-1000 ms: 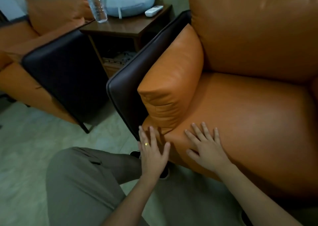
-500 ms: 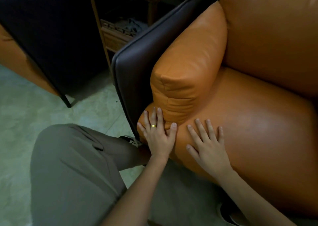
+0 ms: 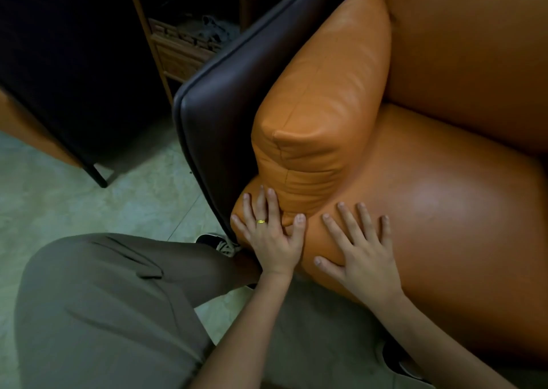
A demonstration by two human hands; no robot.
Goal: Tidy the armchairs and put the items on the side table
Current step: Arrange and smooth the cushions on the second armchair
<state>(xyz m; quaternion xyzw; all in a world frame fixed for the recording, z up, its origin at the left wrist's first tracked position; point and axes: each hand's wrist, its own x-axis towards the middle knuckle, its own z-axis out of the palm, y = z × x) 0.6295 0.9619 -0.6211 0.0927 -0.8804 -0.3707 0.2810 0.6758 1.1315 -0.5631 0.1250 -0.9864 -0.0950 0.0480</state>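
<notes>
An orange leather armchair (image 3: 444, 211) with a dark brown outer side (image 3: 225, 104) fills the right of the head view. My left hand (image 3: 271, 234), wearing a gold ring, lies flat on the front left corner of the seat cushion, fingers straight against the base of the orange arm cushion (image 3: 323, 101). My right hand (image 3: 361, 249) rests flat with spread fingers on the seat's front edge, just right of the left hand. Neither hand holds anything. The side table's wooden leg (image 3: 148, 36) and lower shelf show at the top; its top is out of view.
A second armchair's dark side (image 3: 68, 62) stands at upper left, with a thin black leg on the pale tiled floor (image 3: 89, 211). My bent knee in grey-brown trousers (image 3: 103, 299) fills the lower left. The table's lower shelf holds a wooden box (image 3: 184, 50).
The view has tilted down and closed in, so the table top with bottle, neck pillow and remote has left the frame. My left hand slid forward onto the seat corner; the right hand stays flat.
</notes>
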